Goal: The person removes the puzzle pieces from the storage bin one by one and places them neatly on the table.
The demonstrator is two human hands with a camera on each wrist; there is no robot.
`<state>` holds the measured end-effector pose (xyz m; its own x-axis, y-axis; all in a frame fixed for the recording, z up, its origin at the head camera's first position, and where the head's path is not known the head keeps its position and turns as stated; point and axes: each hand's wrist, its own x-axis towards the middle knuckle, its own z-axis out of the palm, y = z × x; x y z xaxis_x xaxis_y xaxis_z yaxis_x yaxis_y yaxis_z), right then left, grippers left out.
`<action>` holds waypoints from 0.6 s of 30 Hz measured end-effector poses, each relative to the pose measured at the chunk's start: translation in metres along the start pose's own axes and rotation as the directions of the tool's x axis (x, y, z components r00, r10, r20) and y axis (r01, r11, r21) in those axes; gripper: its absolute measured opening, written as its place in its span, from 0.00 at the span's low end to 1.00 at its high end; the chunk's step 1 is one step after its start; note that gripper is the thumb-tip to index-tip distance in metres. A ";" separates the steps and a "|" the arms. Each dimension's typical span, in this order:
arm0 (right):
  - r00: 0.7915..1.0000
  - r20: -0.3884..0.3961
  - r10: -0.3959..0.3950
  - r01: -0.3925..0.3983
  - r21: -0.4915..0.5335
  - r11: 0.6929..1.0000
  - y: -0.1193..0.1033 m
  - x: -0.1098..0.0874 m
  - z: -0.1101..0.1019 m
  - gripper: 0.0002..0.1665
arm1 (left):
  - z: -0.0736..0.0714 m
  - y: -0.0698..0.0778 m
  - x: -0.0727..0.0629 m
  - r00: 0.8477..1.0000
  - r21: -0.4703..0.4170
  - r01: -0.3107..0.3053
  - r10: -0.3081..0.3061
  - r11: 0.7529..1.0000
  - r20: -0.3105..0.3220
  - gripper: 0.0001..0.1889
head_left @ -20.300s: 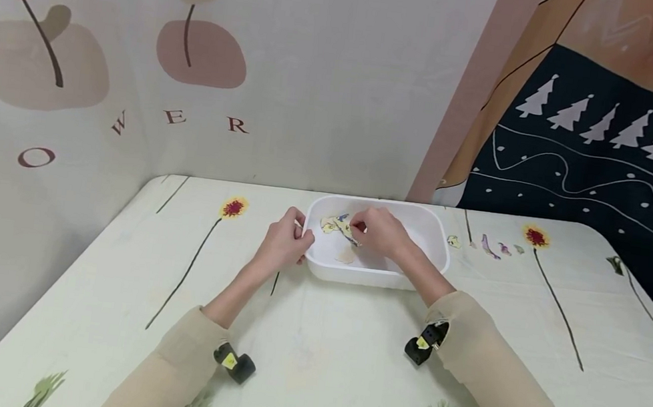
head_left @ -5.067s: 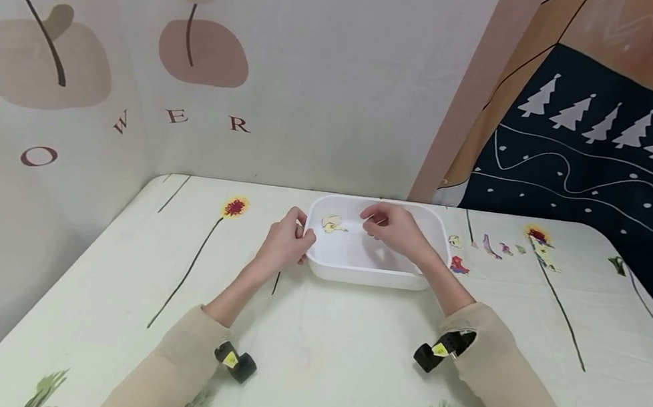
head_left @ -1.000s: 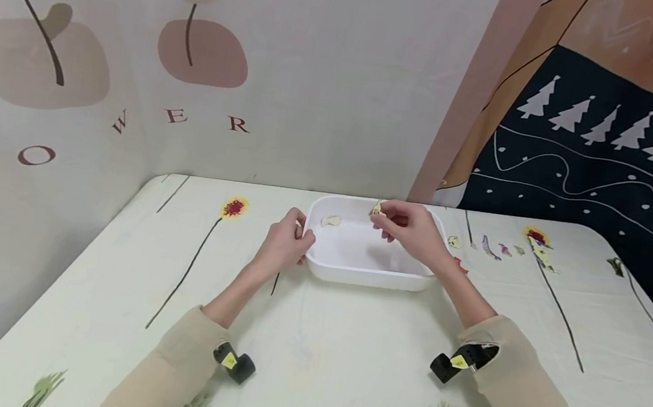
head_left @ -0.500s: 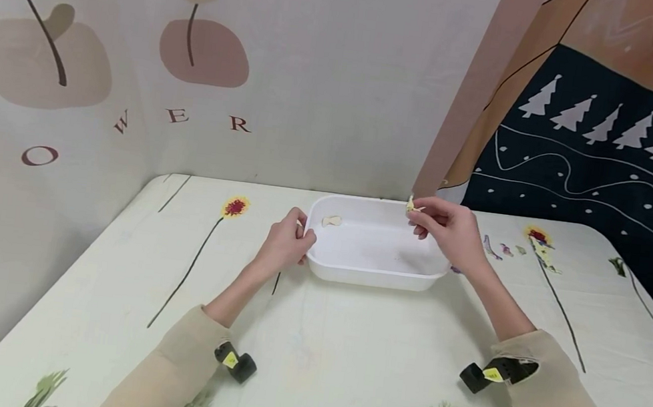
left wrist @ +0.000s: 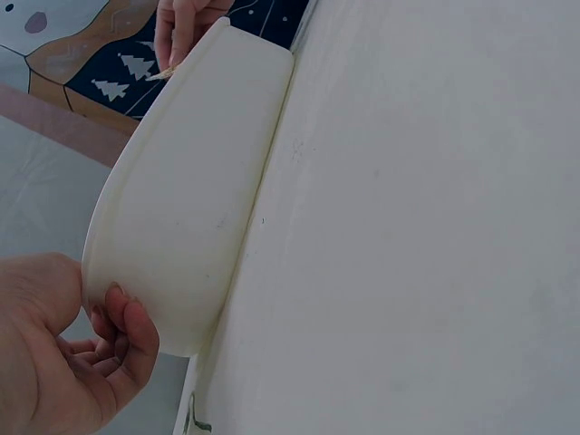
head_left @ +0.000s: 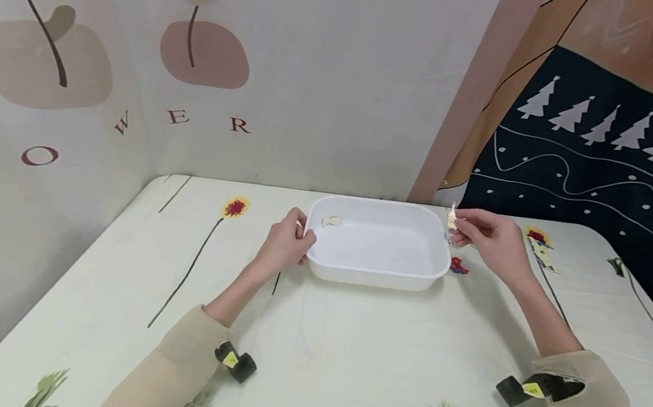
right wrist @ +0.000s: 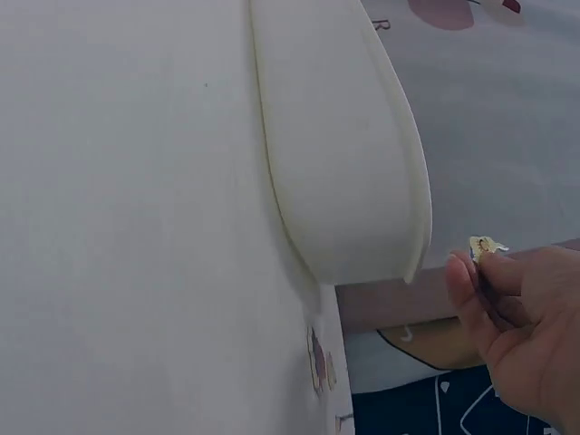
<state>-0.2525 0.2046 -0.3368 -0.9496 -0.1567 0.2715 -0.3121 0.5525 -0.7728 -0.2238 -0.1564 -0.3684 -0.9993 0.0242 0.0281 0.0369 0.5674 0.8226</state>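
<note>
My left hand [head_left: 287, 238] grips the left rim of a white plastic tray [head_left: 375, 277], thumb over the edge and fingers curled at its outer wall. Just past the tray's right rim, my right hand [head_left: 494, 243] pinches a small pale-yellow cut-out [head_left: 452, 219], thin like a sticker, between thumb and fingertips. In the right wrist view the same cut-out [right wrist: 486, 246] shows yellow with dark marks. One cream cut-out [head_left: 332, 221] lies inside the tray at the back left.
On the table right of the tray lies a red and blue cut-out [head_left: 458, 266]. Farther right a yellow cut-out [head_left: 545, 257] lies over a printed flower stem. Other small cut-outs there are hidden by my right hand. A curtain stands behind the table's back edge.
My right hand has taken cut-outs from the tray, leaving one; a red and a yellow one now lie to the right. It has just carried another rightward past the rim. My left hand stays put.
</note>
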 end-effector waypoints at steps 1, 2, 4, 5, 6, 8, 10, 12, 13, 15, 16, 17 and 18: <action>1.000 0.003 0.019 -0.019 -0.018 1.000 0.003 -0.001 -0.003 0.16 | 0.000 0.000 0.000 1.000 0.000 0.002 -0.002 1.000 0.000 0.12; 0.999 0.007 0.038 -0.038 -0.031 0.999 0.005 -0.002 -0.005 0.16 | 0.000 0.000 0.000 1.000 0.000 0.003 -0.003 1.000 0.002 0.12; 0.997 0.021 0.070 -0.069 -0.061 0.996 0.011 -0.005 -0.009 0.16 | 0.001 0.000 0.000 1.000 0.001 0.007 -0.007 1.000 0.003 0.12; 0.996 0.029 0.082 -0.080 -0.073 0.994 0.013 -0.006 -0.012 0.16 | 0.001 0.000 0.001 1.000 0.001 0.009 -0.009 1.000 0.003 0.12; 0.995 0.038 0.095 -0.092 -0.083 0.992 0.015 -0.007 -0.014 0.15 | 0.001 0.000 0.001 1.000 0.000 0.011 -0.011 1.000 0.003 0.12; 0.992 0.054 0.111 -0.104 -0.105 0.989 0.020 -0.009 -0.018 0.14 | 0.001 0.000 0.001 1.000 0.000 0.017 -0.017 1.000 0.004 0.12; 0.990 0.068 0.125 -0.115 -0.134 0.984 0.025 -0.011 -0.022 0.14 | 0.001 0.000 0.001 1.000 -0.001 0.018 -0.018 1.000 0.003 0.13; 0.985 0.082 0.150 -0.136 -0.153 0.979 0.031 -0.013 -0.025 0.14 | 0.001 0.000 0.001 1.000 -0.003 0.014 -0.014 1.000 0.003 0.13; 0.983 0.088 0.161 -0.146 -0.162 0.976 0.034 -0.014 -0.027 0.14 | 0.001 0.000 0.000 1.000 -0.003 0.009 -0.009 1.000 0.001 0.13; 0.977 0.103 0.185 -0.164 -0.181 0.970 0.040 -0.015 -0.030 0.15 | 0.000 0.000 0.000 1.000 -0.002 0.001 -0.001 1.000 0.000 0.12; 0.974 0.111 0.195 -0.172 -0.189 0.967 0.042 -0.016 -0.032 0.15 | 0.000 0.000 0.000 1.000 -0.002 -0.001 0.001 1.000 0.001 0.12; 0.971 0.119 0.207 -0.181 -0.194 0.964 0.045 -0.017 -0.033 0.15 | 0.000 0.001 -0.001 1.000 -0.002 -0.003 0.003 1.000 0.001 0.12; 0.968 0.128 0.215 -0.187 -0.201 0.962 0.048 -0.017 -0.034 0.15 | 0.000 0.001 0.000 1.000 -0.002 -0.004 0.004 1.000 0.001 0.12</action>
<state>-0.2498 0.2615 -0.3587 -0.9902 -0.1376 0.0228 -0.1164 0.7249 -0.6790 -0.2233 -0.1559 -0.3680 -0.9992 0.0274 0.0308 0.0409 0.5658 0.8235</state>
